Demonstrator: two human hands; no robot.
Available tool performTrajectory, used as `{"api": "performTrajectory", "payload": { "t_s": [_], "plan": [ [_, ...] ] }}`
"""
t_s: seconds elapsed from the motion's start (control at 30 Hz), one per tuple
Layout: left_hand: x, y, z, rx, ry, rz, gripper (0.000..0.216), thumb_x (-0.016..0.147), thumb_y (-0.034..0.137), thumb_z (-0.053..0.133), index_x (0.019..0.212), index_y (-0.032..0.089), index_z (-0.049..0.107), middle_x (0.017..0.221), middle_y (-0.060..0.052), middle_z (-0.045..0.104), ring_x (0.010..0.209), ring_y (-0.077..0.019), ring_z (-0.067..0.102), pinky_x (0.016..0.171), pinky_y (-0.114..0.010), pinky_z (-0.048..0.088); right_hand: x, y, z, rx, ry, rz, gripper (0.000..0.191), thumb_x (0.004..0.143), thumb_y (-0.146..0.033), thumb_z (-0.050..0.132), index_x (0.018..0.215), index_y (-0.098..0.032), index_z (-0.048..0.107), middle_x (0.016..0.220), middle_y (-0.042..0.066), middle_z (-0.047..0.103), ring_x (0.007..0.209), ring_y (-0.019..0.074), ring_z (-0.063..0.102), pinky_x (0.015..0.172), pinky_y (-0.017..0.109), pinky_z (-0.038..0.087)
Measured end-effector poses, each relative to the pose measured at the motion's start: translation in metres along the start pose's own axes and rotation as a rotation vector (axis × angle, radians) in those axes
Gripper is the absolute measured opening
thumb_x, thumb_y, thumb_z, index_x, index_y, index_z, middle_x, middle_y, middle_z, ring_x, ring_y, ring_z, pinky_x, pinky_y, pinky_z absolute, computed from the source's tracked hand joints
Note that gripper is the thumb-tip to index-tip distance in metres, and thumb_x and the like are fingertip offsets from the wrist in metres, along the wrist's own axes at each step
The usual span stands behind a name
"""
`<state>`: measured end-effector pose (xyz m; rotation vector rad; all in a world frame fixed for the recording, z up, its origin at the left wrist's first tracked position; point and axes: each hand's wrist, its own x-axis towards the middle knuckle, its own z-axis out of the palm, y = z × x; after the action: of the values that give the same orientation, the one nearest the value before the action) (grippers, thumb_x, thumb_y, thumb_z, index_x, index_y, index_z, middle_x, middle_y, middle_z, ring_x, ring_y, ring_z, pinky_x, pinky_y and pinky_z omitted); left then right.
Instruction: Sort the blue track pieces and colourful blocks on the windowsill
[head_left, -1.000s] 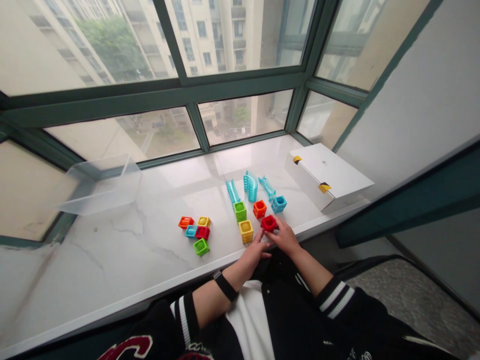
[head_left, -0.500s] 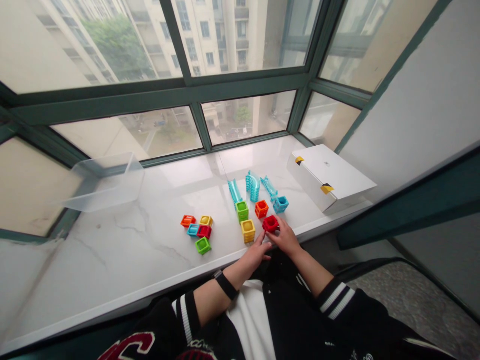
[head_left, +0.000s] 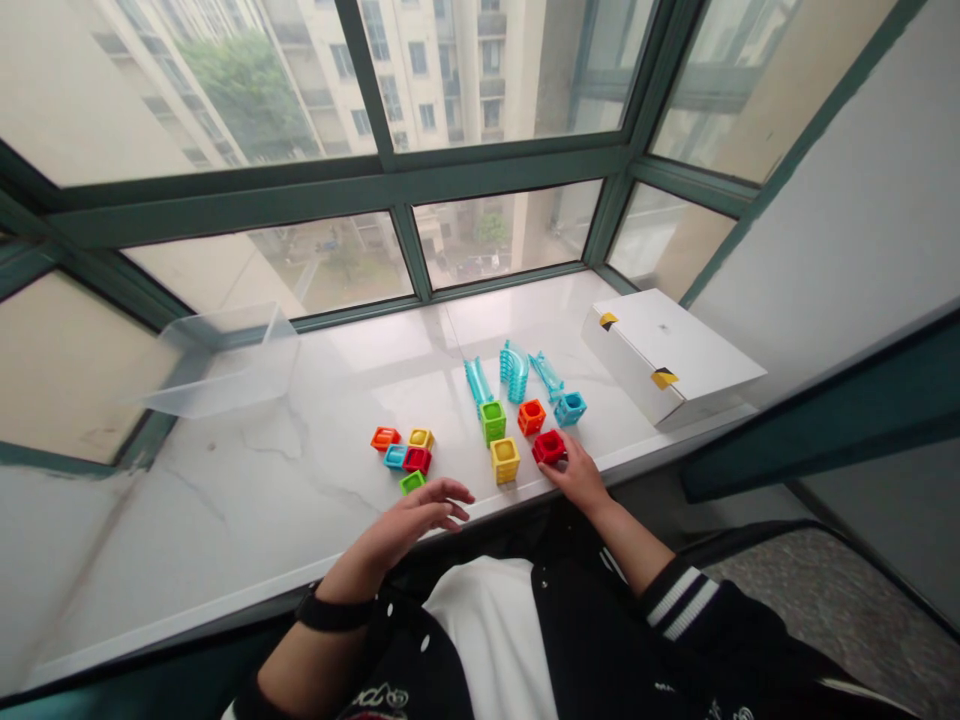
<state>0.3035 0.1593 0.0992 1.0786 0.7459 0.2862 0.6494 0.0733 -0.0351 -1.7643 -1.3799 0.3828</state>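
Note:
My right hand [head_left: 579,478] has its fingers around a red block [head_left: 549,447] with a round hole, resting on the white sill. Behind it stand an orange block [head_left: 531,417] and a blue block [head_left: 570,408]. A yellow block [head_left: 505,460] and a green block [head_left: 493,423] are to the left. My left hand [head_left: 424,515] is in the air with fingers stretched, holding nothing. It partly covers a small green block [head_left: 412,483]. Beyond that lie a dark red block [head_left: 417,460], a small blue one [head_left: 395,457], a small yellow one [head_left: 421,439] and a small orange one [head_left: 385,438].
Light-blue track pieces lie behind the blocks: a straight chute [head_left: 478,382], a curved piece [head_left: 514,372] and another chute [head_left: 547,376]. A white box [head_left: 679,350] stands at the right, a clear plastic bin [head_left: 225,375] at the left. Windows border the marble-patterned sill [head_left: 285,510].
My left hand has moved left, away from the red block, to near the small green block. My right hand stays at the red block.

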Motion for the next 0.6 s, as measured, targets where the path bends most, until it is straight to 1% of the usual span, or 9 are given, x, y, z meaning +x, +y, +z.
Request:
{"api": "performTrajectory", "payload": {
  "t_s": [0.1, 0.17, 0.23, 0.3, 0.37, 0.43, 0.5, 0.6],
  "plan": [
    [-0.015, -0.009, -0.038, -0.066, 0.27, 0.062, 0.04, 0.076, 0.037, 0.08, 0.111, 0.019, 0.072, 0.109, -0.011, 0.074, 0.092, -0.0255, 0.072, 0.084, -0.042, 0.06, -0.001, 0.0, 0.001, -0.014, 0.013, -0.011, 0.068, 0.088, -0.046, 0.071, 0.147, -0.02, 0.052, 0.139, 0.017, 0.065, 0.125, 0.033, 0.067, 0.102, 0.052, 0.06],
    [-0.021, -0.017, -0.058, -0.081, 0.43, 0.115, 0.044, 0.074, 0.04, 0.08, 0.11, 0.018, 0.071, 0.101, -0.009, 0.073, 0.088, -0.025, 0.072, 0.083, -0.043, 0.06, -0.002, 0.0, 0.001, -0.034, 0.031, -0.025, 0.067, 0.088, -0.046, 0.071, 0.147, -0.02, 0.053, 0.138, 0.017, 0.065, 0.125, 0.0338, 0.067, 0.104, 0.054, 0.058],
    [-0.023, -0.026, -0.072, -0.029, 0.569, 0.178, 0.047, 0.074, 0.046, 0.078, 0.111, 0.018, 0.069, 0.099, -0.008, 0.073, 0.091, -0.0251, 0.072, 0.085, -0.043, 0.061, -0.002, -0.001, 0.0, -0.045, 0.04, -0.031, 0.068, 0.087, -0.046, 0.071, 0.147, -0.02, 0.053, 0.139, 0.017, 0.065, 0.127, 0.0343, 0.066, 0.106, 0.056, 0.057],
    [-0.021, -0.035, -0.08, 0.125, 0.675, 0.237, 0.05, 0.076, 0.05, 0.076, 0.114, 0.019, 0.067, 0.102, -0.008, 0.073, 0.098, -0.026, 0.071, 0.089, -0.044, 0.06, -0.001, -0.002, -0.001, -0.039, 0.032, -0.023, 0.071, 0.087, -0.046, 0.072, 0.15, -0.02, 0.051, 0.142, 0.018, 0.064, 0.127, 0.0344, 0.066, 0.106, 0.055, 0.057],
    [-0.018, -0.042, -0.083, 0.344, 0.739, 0.282, 0.049, 0.079, 0.052, 0.073, 0.115, 0.019, 0.067, 0.11, -0.009, 0.072, 0.105, -0.0272, 0.07, 0.093, -0.046, 0.06, -0.001, -0.003, -0.002, -0.024, 0.013, -0.005, 0.077, 0.087, -0.046, 0.072, 0.154, -0.02, 0.046, 0.146, 0.019, 0.061, 0.128, 0.0344, 0.065, 0.105, 0.054, 0.057],
    [-0.014, -0.047, -0.084, 0.541, 0.763, 0.32, 0.046, 0.084, 0.05, 0.069, 0.117, 0.02, 0.067, 0.118, -0.01, 0.07, 0.109, -0.0276, 0.068, 0.096, -0.048, 0.059, 0.0, -0.005, -0.003, -0.016, -0.001, 0.013, 0.082, 0.086, -0.046, 0.073, 0.157, -0.019, 0.041, 0.147, 0.02, 0.06, 0.129, 0.0345, 0.065, 0.104, 0.054, 0.058],
    [-0.009, -0.051, -0.083, 0.67, 0.766, 0.353, 0.043, 0.087, 0.048, 0.065, 0.12, 0.021, 0.067, 0.121, -0.011, 0.067, 0.111, -0.0277, 0.067, 0.097, -0.048, 0.059, 0.0, -0.008, -0.004, -0.02, -0.004, 0.016, 0.084, 0.086, -0.047, 0.072, 0.158, -0.019, 0.04, 0.147, 0.02, 0.06, 0.13, 0.0348, 0.064, 0.104, 0.054, 0.058],
    [-0.002, -0.055, -0.082, 0.789, 0.758, 0.381, 0.041, 0.089, 0.044, 0.061, 0.124, 0.022, 0.066, 0.122, -0.01, 0.065, 0.114, -0.028, 0.065, 0.097, -0.048, 0.059, -0.001, -0.01, -0.003, -0.031, -0.007, 0.01, 0.084, 0.086, -0.047, 0.072, 0.158, -0.02, 0.039, 0.147, 0.02, 0.06, 0.131, 0.035, 0.064, 0.104, 0.054, 0.058]
  ]
}}
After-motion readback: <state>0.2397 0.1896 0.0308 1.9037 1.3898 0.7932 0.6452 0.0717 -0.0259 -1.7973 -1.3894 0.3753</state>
